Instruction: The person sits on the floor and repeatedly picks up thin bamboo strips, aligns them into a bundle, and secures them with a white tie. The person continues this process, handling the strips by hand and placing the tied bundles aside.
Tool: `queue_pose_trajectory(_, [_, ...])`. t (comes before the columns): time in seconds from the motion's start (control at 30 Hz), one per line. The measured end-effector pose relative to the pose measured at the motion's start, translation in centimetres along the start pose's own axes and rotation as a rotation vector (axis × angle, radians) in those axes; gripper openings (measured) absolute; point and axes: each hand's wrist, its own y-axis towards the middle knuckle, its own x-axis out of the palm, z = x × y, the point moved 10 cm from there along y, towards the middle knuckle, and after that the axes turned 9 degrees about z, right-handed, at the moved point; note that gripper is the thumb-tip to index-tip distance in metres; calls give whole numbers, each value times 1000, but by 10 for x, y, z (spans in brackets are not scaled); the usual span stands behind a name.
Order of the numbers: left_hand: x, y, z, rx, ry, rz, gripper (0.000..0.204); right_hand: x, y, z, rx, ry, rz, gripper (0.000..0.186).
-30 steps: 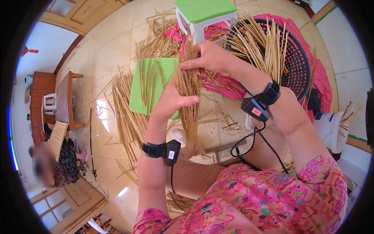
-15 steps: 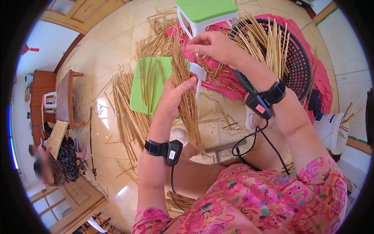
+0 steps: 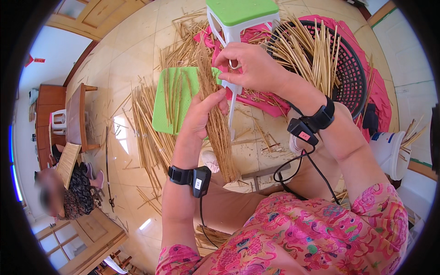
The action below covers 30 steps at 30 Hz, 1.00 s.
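My left hand (image 3: 205, 111) is closed round the middle of a bundle of dried, brushy straw stalks (image 3: 222, 137). The bundle runs from near the pink cloth down towards my knees. Close to its upper part, on the right side, is my right hand (image 3: 250, 64), its thumb and forefinger curved and apart. A thin white loop shows by those fingers; I cannot tell whether it is held. Beneath the bundle stands a green-topped stool (image 3: 160, 107) with several loose stalks (image 3: 173, 98) laid across it.
A black lattice basket (image 3: 350, 75) full of cut stalks sits on pink cloth (image 3: 382, 98). Ahead is another green-topped white stool (image 3: 243, 11). Straw (image 3: 146, 123) litters the tiles. A white bucket (image 3: 387, 153) stands at right; a person (image 3: 73, 192) sits at far left.
My right hand has moved slightly down beside the bundle, its thumb and forefinger farther apart. The bundle's top has shifted a little left while my left hand keeps hold of it.
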Motion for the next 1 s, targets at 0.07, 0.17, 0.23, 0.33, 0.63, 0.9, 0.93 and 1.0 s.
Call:
queue_pose_trajectory(0.07, [3, 1, -2, -8, -47, -48, 22, -2, -2, -15, -187, -118, 25, 18])
queue_pose_trajectory(0.17, [5, -1, -2, -20, -37, -37, 22, 0, -5, -18, -215, -127, 10, 15])
queue_pose_trajectory(0.23, [6, -1, -3, -29, -38, -38, 22, 1, -5, -21, -272, -170, 13, 14])
queue_pose_trajectory(0.33, [7, -1, -4, -49, -48, -45, 21, 5, -5, -19, -327, -224, 7, 13])
queue_pose_trajectory(0.63, [25, -10, 3, -40, 107, -79, 16, -12, 1, 11, -142, -510, 263, 9])
queue_pose_trajectory(0.9, [11, -23, 5, -80, -167, -140, 20, -22, 9, 86, 550, 15, -230, 28])
queue_pose_trajectory(0.93, [13, -25, 7, -72, -191, -177, 19, 1, -7, 76, 602, 68, -453, 28])
queue_pose_trajectory(1.0, [22, -29, 14, -51, -238, -256, 19, 9, -1, 42, 363, 172, -381, 29])
